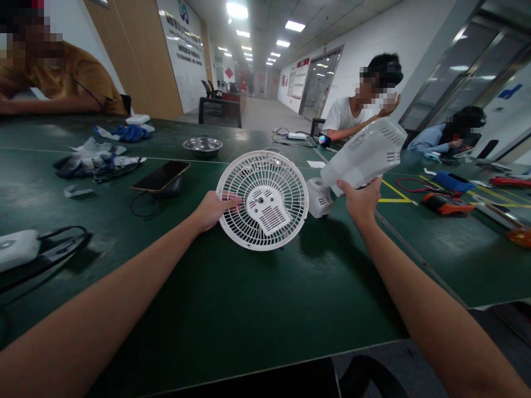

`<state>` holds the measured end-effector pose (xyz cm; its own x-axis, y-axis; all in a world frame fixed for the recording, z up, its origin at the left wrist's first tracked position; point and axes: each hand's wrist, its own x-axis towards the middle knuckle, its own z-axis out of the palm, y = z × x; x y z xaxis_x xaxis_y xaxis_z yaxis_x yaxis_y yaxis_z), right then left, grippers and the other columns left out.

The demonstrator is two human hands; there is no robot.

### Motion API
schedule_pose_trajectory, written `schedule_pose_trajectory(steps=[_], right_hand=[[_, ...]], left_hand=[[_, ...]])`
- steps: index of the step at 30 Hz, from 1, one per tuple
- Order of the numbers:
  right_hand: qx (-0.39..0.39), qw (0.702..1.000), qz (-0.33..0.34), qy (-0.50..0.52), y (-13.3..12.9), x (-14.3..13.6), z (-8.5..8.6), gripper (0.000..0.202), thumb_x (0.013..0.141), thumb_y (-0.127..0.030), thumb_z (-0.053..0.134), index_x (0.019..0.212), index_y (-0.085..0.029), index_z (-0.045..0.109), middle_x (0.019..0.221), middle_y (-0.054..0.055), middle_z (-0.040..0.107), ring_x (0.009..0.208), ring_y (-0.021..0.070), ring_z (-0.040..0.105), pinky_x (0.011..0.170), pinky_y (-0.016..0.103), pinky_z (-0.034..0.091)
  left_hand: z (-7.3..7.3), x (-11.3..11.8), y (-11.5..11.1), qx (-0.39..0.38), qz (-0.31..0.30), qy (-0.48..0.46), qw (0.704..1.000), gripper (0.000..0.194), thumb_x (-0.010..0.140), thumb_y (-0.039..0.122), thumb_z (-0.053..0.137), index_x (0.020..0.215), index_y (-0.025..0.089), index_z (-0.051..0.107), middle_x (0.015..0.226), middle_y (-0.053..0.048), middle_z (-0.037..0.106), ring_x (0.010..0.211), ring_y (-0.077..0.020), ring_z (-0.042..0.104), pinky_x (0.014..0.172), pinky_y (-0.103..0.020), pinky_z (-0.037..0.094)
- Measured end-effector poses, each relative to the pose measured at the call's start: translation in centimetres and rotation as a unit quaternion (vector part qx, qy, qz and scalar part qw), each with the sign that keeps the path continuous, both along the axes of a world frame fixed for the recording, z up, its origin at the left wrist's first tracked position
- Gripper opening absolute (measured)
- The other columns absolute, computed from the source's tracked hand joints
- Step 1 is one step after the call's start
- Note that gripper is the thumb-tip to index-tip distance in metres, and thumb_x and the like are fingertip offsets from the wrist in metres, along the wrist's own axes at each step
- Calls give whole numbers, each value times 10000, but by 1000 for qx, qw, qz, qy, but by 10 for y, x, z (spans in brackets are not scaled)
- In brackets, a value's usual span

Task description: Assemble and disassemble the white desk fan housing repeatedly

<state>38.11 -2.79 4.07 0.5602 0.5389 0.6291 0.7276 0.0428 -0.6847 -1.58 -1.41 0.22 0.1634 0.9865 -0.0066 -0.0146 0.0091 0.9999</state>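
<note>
A round white fan grille [269,213] with a slotted centre plate stands tilted above the green table. My left hand [213,210] grips its left rim, the thumb over the bars. My right hand [362,202] is closed round the lower part of a white plastic housing [365,152] with vent slots at its upper end, raised and tilted to the right. Between the two, a smaller white vented part [319,197] sits just right of the grille; whether it is joined to either is unclear.
On the green table [232,309] are a phone [161,176], a metal bowl [203,145], gloves [93,157], a white device with a black cable [19,249] and an orange-black meter [446,204]. Several people sit around the table.
</note>
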Motion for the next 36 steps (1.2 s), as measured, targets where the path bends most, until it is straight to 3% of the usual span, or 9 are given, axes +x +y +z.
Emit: schedule_pose_trajectory(steps=[4,9,13,20,27,33,36], right_hand=[[-34,999,29,-24,-5,-23,-4,674,641,-557,798,1122,-225,461,1134,138,690,1035,347,662,905,498,519],[-145,988,45,-23,-2,-37,-17,758,606,-595,814,1146,-214,442,1173,185,672,1068,406,652,939,557,503],[-149,988,40,-22,1,-37,-21,755,600,-614,814,1137,-220,457,1169,178,675,1073,409,652,941,559,504],[-90,995,19,-23,5,3,-11,787,589,-578,829,1189,-205,484,1149,154,681,1036,361,656,930,537,505],[-109,994,-13,7,12,52,-14,777,555,-543,851,1170,-208,516,1155,138,673,1058,351,651,958,542,498],[-121,991,-7,59,21,64,-24,794,574,-477,836,1226,-221,462,1229,146,650,1112,352,639,1001,544,480],[-87,994,27,55,21,62,-23,871,628,-457,807,1348,-210,385,1254,155,637,1121,334,641,1028,541,462]], left_hand=[[4,2,-3,-10,9,4,1000,85,783,191,783,838,140,744,790,-57,742,717,-186,696,754,-379,581],[2,0,-2,-4,0,-6,1000,106,781,195,792,867,150,750,827,-62,751,756,-193,709,780,-388,589],[-1,-2,1,-4,-6,-5,1000,114,788,200,789,882,149,747,856,-62,757,772,-191,714,790,-385,593],[-3,-1,3,3,-2,0,1000,81,796,190,782,840,141,735,805,-51,740,725,-169,695,768,-357,581],[1,-1,-1,-1,-2,6,1000,118,790,208,794,866,137,739,802,-53,741,730,-183,700,769,-377,583],[0,-1,1,-4,-6,4,1000,127,790,207,797,875,132,739,809,-59,745,736,-190,706,770,-388,587],[-3,-3,2,0,-7,5,1000,139,789,222,801,885,140,744,806,-59,744,747,-192,708,768,-384,584]])
